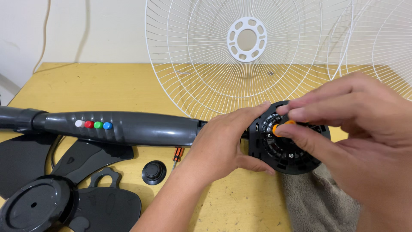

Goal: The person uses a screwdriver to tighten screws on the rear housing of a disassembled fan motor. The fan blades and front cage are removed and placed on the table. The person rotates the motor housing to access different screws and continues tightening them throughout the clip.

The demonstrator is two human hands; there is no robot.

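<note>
The right hand [360,129] is covering much of the round black motor housing [285,148], so only its ribbed front face and lower rim are showing, and the hand itself is running off the right edge. Its thumb and 2 fingers are pinching a small orange piece [281,126] at the centre of that face; most of the piece is hidden between the fingertips, and what it is cannot be made out. The left hand [223,146] is lying half curled around the housing's left side, thumb tucked underneath, gripping it where it is joining the dark grey fan neck [128,128]. The neck is carrying 4 buttons [93,124], white, red, green and blue, and is being cut off at the left. A grey cloth [317,202] is sitting partly under the housing. A white wire fan guard [246,56] is leaning behind both hands. Black fan blades [86,189] are lying at lower left, partly out of view
</note>
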